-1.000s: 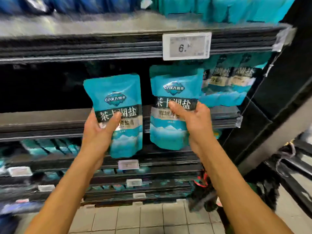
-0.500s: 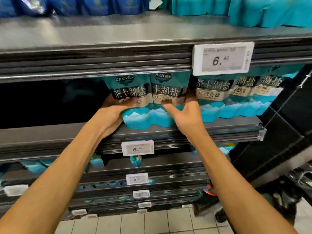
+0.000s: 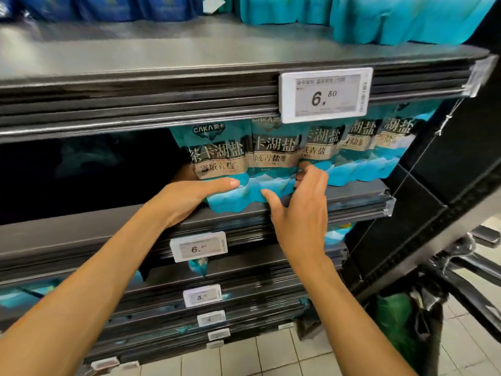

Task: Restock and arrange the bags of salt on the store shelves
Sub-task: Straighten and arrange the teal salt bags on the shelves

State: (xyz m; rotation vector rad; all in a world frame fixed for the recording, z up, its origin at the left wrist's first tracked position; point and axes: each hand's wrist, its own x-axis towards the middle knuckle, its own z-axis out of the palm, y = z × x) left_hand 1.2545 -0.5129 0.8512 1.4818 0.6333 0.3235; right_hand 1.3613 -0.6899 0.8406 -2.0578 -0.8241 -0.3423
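Two glossy teal salt pouches stand on dark metal shelf. Left hand grips leftmost pouch's base at 9 o'clock; right hand relaxed-wide, fingertips touching second pouch.

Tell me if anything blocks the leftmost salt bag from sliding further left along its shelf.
Only the left hand, which grips the leftmost salt bag at its left edge. Beyond it the shelf looks bare, though its back is dark.

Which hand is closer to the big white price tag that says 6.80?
Right. The right hand is below the big price tag, only slightly to its left, fingers against the salt bags. The left hand is farther left and below, gripping the leftmost bag.
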